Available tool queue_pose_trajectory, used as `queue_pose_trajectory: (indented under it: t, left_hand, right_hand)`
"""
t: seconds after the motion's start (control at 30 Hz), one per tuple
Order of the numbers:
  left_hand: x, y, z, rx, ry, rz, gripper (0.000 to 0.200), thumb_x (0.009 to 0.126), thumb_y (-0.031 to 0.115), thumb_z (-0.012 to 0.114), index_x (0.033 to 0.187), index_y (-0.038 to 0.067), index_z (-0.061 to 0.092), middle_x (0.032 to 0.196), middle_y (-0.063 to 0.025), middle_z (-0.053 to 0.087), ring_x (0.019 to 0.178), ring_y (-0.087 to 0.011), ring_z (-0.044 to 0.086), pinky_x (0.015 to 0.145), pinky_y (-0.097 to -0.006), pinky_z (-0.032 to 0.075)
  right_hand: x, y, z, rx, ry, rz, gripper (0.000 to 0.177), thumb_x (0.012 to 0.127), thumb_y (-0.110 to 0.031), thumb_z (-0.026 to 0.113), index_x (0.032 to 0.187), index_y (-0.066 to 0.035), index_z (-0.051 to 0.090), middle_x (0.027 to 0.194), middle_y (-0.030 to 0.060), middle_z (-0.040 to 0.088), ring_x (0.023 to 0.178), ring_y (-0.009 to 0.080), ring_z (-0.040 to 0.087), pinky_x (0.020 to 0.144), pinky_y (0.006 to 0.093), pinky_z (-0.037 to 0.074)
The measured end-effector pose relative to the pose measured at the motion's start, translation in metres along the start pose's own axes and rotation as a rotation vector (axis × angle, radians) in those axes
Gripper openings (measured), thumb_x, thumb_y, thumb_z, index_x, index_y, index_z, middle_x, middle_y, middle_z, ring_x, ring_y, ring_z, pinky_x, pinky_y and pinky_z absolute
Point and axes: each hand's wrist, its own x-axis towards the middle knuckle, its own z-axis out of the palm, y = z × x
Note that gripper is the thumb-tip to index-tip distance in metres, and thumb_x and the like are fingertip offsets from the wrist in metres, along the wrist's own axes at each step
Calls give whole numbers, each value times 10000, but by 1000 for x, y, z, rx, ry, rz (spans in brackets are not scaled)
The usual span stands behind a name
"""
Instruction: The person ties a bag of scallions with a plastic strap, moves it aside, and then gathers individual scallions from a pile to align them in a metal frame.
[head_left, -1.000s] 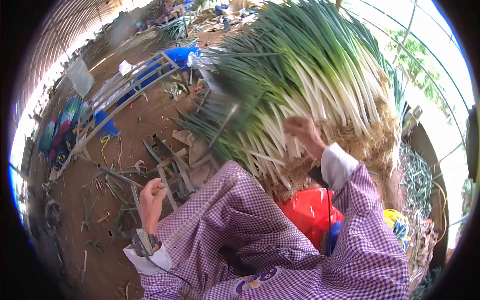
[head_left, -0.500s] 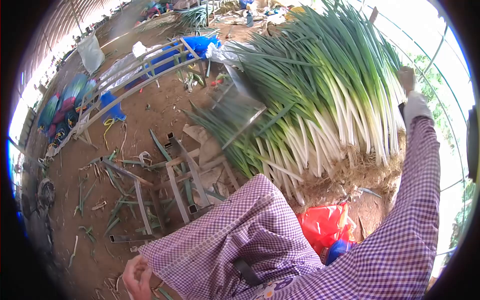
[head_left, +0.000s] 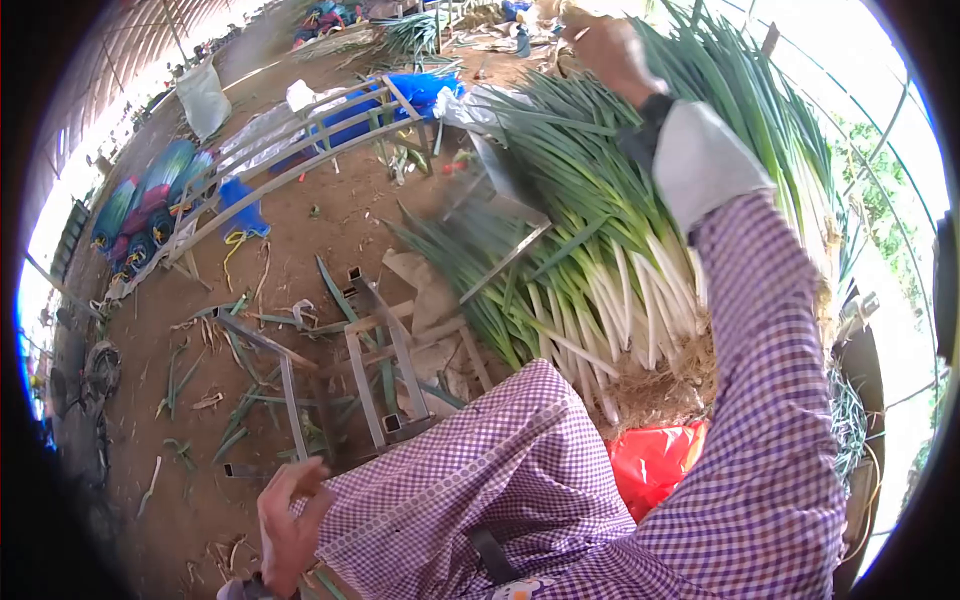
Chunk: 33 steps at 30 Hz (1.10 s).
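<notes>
A big pile of green onions [head_left: 590,230] lies in front of me, green tops pointing away and white stalks with rooty ends toward me. My right hand [head_left: 605,50] reaches far over the pile to the leaf tips at the top. Its fingers look curled, but I cannot make out whether anything is in them. My left hand [head_left: 290,520] hangs low at the bottom left beside my checked purple sleeve. Its fingers are spread and hold nothing.
A red plastic bag [head_left: 655,460] sits under the roots of the pile. A low metal frame [head_left: 380,360] and loose leaves lie on the dirt floor. Farther back stand a long metal rack with blue sheeting [head_left: 320,130], a white sack [head_left: 205,95] and rolled bundles [head_left: 140,210].
My right arm swung from the right edge of the pile across to its far top. My left hand rose slightly and its fingers spread.
</notes>
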Motion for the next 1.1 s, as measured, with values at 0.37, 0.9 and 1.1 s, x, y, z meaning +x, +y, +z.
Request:
queue_pose_trajectory:
  t: [0.37, 0.9, 1.1]
  left_hand:
    - [142, -74, 103, -326, 8, -94, 394, 825, 15, 722, 1210, -20, 639, 1014, -111, 696, 865, -192, 666, 783, -321, 539]
    - [161, -81, 104, -185, -128, -49, 441, 786, -24, 745, 1214, -25, 639, 1021, -140, 685, 860, -230, 679, 772, -326, 545]
    - [155, -74, 104, -207, -114, -7, 418, 799, -20, 737, 1205, -27, 639, 987, -151, 668, 855, -245, 678, 753, -335, 545]
  right_hand:
    - [-75, -147, 174, 488, -610, 342, 383, 776, -381, 723, 946, -38, 723, 990, 227, 709, 978, 405, 677, 845, 471, 533]
    - [-111, -184, 297, 174, -452, 269, 144, 844, -134, 599, 917, -45, 684, 961, 212, 707, 952, 420, 680, 795, 507, 530]
    - [-118, -181, 270, 133, -396, 228, 129, 849, -93, 561, 848, -35, 676, 867, 219, 701, 850, 439, 685, 727, 527, 526]
